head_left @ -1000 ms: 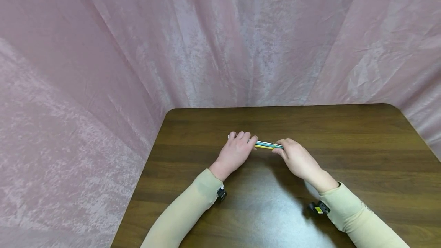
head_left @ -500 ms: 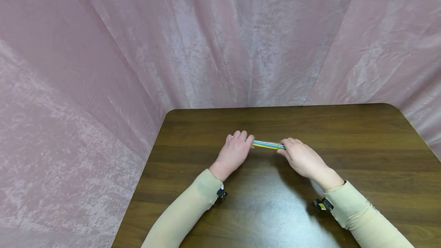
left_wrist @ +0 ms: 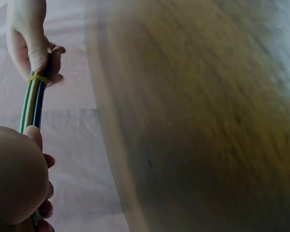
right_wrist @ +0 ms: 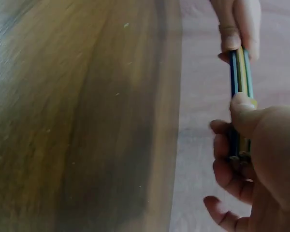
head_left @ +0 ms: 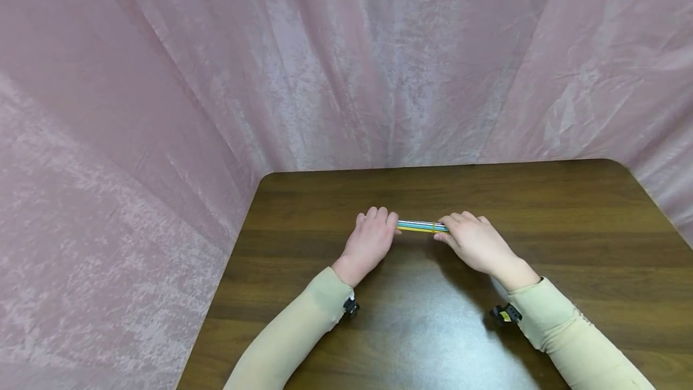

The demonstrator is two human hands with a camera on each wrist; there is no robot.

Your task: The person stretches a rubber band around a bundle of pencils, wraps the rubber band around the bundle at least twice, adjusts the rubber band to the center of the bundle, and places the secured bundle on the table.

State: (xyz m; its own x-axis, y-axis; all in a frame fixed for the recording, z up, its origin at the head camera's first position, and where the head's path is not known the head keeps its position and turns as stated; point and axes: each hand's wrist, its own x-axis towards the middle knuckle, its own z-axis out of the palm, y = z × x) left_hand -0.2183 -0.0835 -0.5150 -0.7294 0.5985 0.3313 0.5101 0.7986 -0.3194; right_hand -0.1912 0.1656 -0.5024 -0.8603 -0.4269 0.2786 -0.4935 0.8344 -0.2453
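Observation:
A bundle of colored pencils (head_left: 415, 225), in blue, green and yellow tones, is stretched level between my hands above the table. My left hand (head_left: 370, 239) grips its left part, fingers wrapped over the far side. At the other end my right hand (head_left: 475, 243) holds the bundle between thumb and fingers. A yellow rubber band (left_wrist: 37, 78) circles the pencils right by the right thumb. In the right wrist view, blunt pencil ends (right_wrist: 234, 157) stick out below the right thumb, over the curled fingers. The left end is mostly hidden inside the left hand.
A brown wood-grain table (head_left: 325, 197) with rounded far corners lies beneath both hands. Pink velvety curtains (head_left: 346, 65) hang behind it and along the left side. Small black cameras are strapped at both light green sleeves (head_left: 303, 324).
My right hand has shifted slightly right along the bundle and its fingers have spread a little, so the rubber band shows more. My left hand keeps its grip, barely moved.

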